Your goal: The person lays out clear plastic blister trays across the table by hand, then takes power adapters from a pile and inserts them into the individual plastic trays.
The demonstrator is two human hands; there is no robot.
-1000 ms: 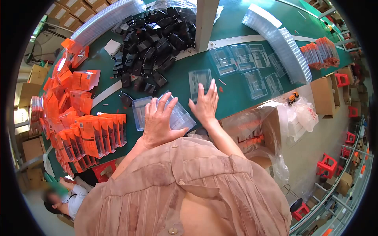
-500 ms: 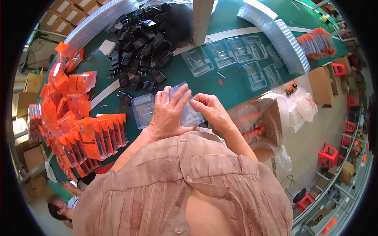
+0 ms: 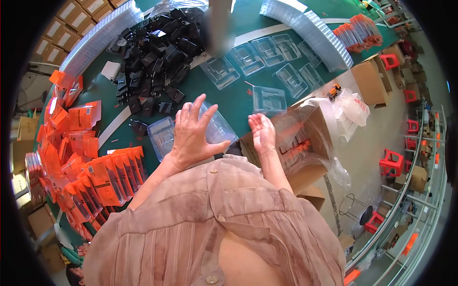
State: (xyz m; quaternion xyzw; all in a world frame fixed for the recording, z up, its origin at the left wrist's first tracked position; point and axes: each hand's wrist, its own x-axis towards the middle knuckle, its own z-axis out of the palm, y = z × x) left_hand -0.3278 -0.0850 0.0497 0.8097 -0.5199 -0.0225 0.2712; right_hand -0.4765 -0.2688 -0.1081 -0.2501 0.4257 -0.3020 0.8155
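My left hand (image 3: 194,132) is spread wide, fingers stretched, over a clear plastic blister tray (image 3: 218,125) at the front of the table. Part of that tray is hidden beneath the hand. On its other side lies a second clear tray (image 3: 162,135). My right hand (image 3: 262,136) is turned partly palm up with its fingers extended and nothing gripped. Just beyond its fingertips is another clear blister tray (image 3: 268,100), close to the table edge; whether they touch I cannot tell.
Black plug adapters (image 3: 157,57) are heaped behind my left hand. Orange packages (image 3: 107,176) crowd the left side. Several clear trays (image 3: 219,72) lie further back, near a long row of nested trays (image 3: 322,38). An open carton (image 3: 315,138) stands right, and a grey post (image 3: 220,28) rises ahead.
My right hand has moved right, away from the tray by my left hand, and its fingers have opened. A clear tray now lies beyond it. My left fingers have spread. The view has shifted.
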